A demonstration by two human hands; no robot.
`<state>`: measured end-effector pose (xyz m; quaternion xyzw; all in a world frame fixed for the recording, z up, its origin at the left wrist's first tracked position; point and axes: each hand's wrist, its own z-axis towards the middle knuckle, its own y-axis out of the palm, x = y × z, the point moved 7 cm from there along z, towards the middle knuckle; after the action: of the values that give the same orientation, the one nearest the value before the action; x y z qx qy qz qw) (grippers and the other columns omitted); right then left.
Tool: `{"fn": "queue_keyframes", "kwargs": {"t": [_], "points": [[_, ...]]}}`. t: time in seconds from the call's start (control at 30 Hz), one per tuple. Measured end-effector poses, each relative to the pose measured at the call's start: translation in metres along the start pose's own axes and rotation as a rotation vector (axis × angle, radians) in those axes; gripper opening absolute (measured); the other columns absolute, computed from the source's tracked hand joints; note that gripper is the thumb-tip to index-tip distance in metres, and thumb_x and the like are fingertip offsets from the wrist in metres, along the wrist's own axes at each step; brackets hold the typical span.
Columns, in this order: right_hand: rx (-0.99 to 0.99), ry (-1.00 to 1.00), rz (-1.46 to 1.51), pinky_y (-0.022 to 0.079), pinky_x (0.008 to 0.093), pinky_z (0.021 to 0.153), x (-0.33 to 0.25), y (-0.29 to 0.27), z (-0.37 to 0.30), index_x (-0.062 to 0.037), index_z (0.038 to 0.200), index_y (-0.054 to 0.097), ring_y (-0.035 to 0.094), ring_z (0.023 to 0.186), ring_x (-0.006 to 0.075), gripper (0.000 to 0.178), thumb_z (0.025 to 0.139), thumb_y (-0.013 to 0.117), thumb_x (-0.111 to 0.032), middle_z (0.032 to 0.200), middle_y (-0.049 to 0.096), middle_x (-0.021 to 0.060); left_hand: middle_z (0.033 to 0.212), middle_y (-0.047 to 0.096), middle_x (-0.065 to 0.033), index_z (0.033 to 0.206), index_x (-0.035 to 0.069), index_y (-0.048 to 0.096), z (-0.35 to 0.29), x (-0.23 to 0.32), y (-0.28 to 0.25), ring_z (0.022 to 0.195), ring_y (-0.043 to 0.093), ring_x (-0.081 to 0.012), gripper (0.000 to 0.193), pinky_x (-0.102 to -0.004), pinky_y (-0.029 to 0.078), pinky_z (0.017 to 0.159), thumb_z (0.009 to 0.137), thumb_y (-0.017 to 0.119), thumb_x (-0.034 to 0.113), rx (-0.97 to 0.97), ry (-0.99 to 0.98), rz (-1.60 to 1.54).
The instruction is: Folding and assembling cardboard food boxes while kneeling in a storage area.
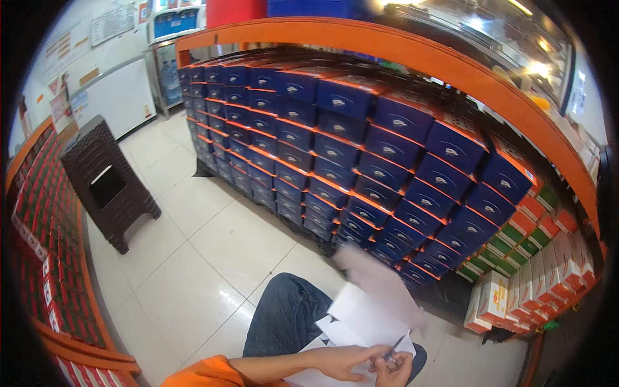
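My right hand (pixel 394 370) is closed around a slim, dark, pointed tool (pixel 401 342) that looks like small scissors. Beside it, my left hand (pixel 342 362) has its thumb and fingers apart, with the fingertips reaching the tool's near end. Under and beyond both hands, white paper sheets (pixel 361 315) lie across my lap. A pale, motion-blurred sheet (pixel 377 280) rises past them toward the boxes. My dark trouser knee (pixel 287 309) shows left of the paper.
Stacked dark blue boxes (pixel 335 151) fill an orange-framed rack (pixel 361 32) ahead. White-and-orange cartons (pixel 493 297) stand low at the right. Red-and-green packs (pixel 48 258) line the left shelf. A dark brown stool (pixel 109 184) stands tilted in view on the tiled floor (pixel 200 258).
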<state>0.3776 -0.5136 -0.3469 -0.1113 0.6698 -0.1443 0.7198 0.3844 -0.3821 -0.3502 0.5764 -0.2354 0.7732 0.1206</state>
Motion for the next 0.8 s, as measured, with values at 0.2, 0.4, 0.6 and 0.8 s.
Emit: {"fn": "queue_keyframes", "kwargs": {"t": [0.2,0.4,0.6,0.8], "points": [[0.409,-0.02,0.019,0.041,0.0276,0.057,-0.008,-0.005,-0.005,0.0016,0.113,0.048,0.044,0.063,0.0138,0.023,0.094,0.052,-0.011,0.074,0.046,0.003,0.093,0.063,-0.0166,0.11,0.0,0.06,-0.037,0.004,-0.038,0.085,0.06,-0.028,0.032,-0.0353,0.047,0.078,0.101,0.041,0.024,-0.062,-0.16,-0.003],[-0.583,-0.168,-0.287,0.038,0.0264,0.055,-0.037,0.051,0.009,-0.0018,0.106,0.065,0.042,0.061,0.0137,0.026,0.082,0.072,-0.009,0.069,0.049,0.0043,0.078,0.067,-0.0135,0.087,0.007,0.071,-0.071,-0.022,-0.066,0.072,0.064,-0.0294,0.023,-0.0399,0.049,0.067,0.085,0.066,0.029,0.202,-0.171,0.178],[-0.709,-0.075,-0.283,0.049,0.0333,0.075,-0.029,0.072,0.001,0.0021,0.107,0.063,0.06,0.079,0.0245,0.042,0.075,0.081,-0.019,0.09,0.064,0.0149,0.061,0.058,-0.0172,0.067,-0.003,0.061,-0.069,-0.028,-0.067,0.059,0.057,-0.0305,0.024,-0.0392,0.042,0.058,0.075,0.064,0.02,0.476,-0.029,0.071],[-0.515,-0.366,-0.44,0.046,0.0441,0.093,-0.057,0.013,0.052,0.0048,0.119,0.056,0.055,0.108,0.0383,0.074,0.063,0.089,-0.03,0.123,0.053,0.0247,0.094,0.067,-0.0189,0.104,0.003,0.063,-0.085,0.016,-0.102,0.088,0.065,-0.0317,0.039,-0.0419,0.05,0.076,0.073,0.076,0.023,0.055,-0.043,0.026]]}}
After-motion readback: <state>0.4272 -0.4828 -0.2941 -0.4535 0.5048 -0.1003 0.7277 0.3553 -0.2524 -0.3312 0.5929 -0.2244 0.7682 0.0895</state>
